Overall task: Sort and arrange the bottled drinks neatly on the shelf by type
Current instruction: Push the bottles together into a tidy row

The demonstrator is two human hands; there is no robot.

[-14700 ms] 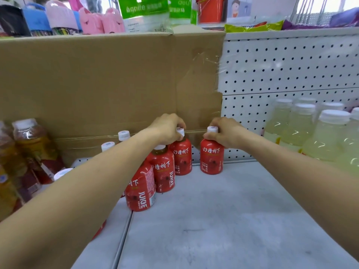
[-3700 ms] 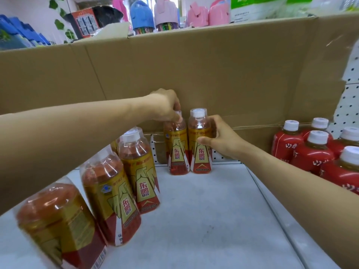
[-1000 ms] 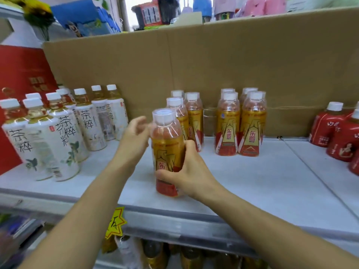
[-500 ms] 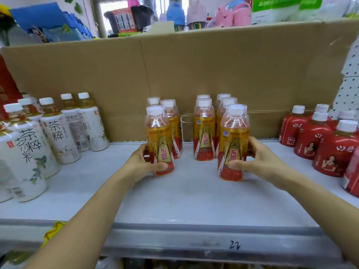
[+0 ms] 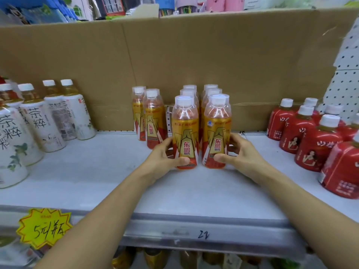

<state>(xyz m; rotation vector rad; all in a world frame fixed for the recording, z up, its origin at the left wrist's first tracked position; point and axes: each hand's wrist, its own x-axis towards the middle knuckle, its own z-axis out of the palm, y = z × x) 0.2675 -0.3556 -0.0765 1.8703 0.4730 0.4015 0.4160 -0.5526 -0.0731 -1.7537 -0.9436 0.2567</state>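
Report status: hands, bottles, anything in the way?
Left hand grips front-left gold bottle. Right hand grips front-right gold bottle. Both upright on shelf, heading two rows. Two gold bottles stand apart, left of rows.

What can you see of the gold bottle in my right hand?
The gold bottle is clear plastic with a white cap, amber drink and a gold label with red characters. It stands upright on the grey shelf, heading the right row, close beside its twin. The right hand grips its lower part, thumb across the front.
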